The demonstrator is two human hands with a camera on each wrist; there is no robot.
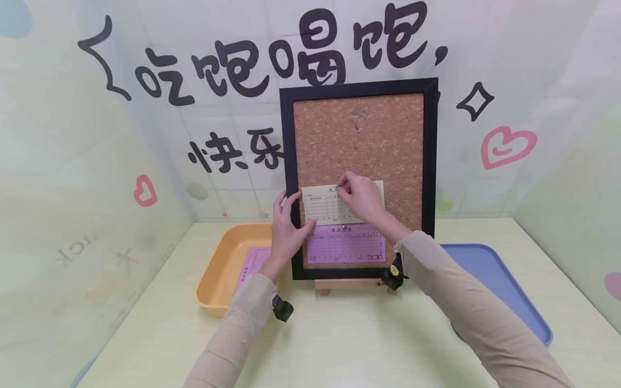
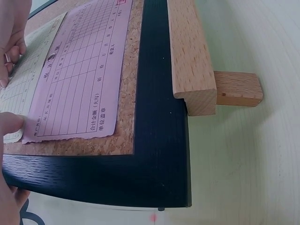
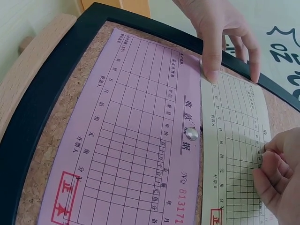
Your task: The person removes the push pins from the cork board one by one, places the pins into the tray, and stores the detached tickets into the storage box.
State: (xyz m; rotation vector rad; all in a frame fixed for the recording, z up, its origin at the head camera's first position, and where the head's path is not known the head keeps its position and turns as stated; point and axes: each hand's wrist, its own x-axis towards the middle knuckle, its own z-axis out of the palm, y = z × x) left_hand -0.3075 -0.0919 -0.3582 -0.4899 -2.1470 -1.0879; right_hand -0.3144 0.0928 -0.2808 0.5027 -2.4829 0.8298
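A pale yellow receipt slip point(image 1: 317, 207) lies against the cork board point(image 1: 359, 140), directly above a purple receipt slip point(image 1: 345, 248). A round silver thumbtack point(image 3: 191, 134) sits near the purple slip's top edge. With thumb and index fingertip, my left hand point(image 1: 287, 229) presses the yellow slip's left edge, its other fingers beside the black frame point(image 1: 287, 161). My right hand point(image 1: 361, 196) pinches a small silvery thumbtack point(image 2: 6, 58) at the top middle of the yellow slip; the fingers hide most of it.
The framed board stands on a wooden easel point(image 2: 192, 51). To its left is an orange tray point(image 1: 208, 291) holding more purple slips point(image 1: 249, 264). A blue tray point(image 1: 514, 296) lies at the right on the pale table point(image 1: 339, 345). Behind stands a wall point(image 1: 218, 21) with printed lettering.
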